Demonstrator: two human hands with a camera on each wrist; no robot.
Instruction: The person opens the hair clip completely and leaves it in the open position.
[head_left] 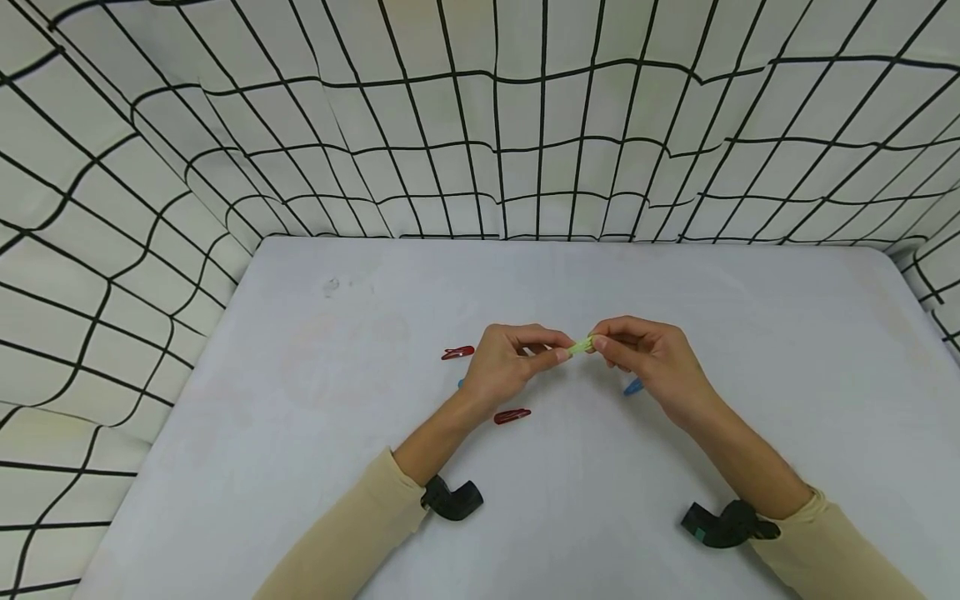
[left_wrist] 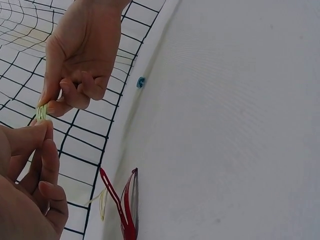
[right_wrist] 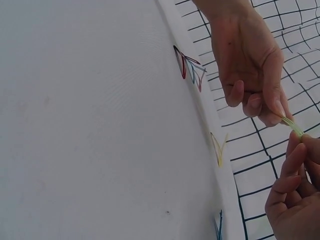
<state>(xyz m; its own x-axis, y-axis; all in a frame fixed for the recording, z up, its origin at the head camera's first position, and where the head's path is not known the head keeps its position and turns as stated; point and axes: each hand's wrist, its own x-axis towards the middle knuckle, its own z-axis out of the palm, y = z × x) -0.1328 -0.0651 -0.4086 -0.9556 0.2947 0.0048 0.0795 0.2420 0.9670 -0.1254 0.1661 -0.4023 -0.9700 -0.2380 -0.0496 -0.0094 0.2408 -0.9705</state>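
Between my two hands, raised over the white table, is a light green hair clip [head_left: 581, 345]. My left hand [head_left: 504, 362] pinches one end of the clip between thumb and fingertips. At the other end, my right hand [head_left: 651, 360] pinches it the same way. Fingertips cover both ends, and only the slotted middle of the green clip [left_wrist: 41, 113] shows in the left wrist view. Near my left hand lie two red hair clips, one beyond it [head_left: 457, 352] and one beside the wrist [head_left: 512, 416]. A blue hair clip [head_left: 633, 387] lies partly hidden by my right hand.
A yellow hair clip [right_wrist: 218, 149] stands sprung apart on the white table [head_left: 337, 475]. Behind the left hand, a blue bit [head_left: 461, 383] peeks out. Black grid netting [head_left: 540, 150] over white walls borders the table's back and sides.
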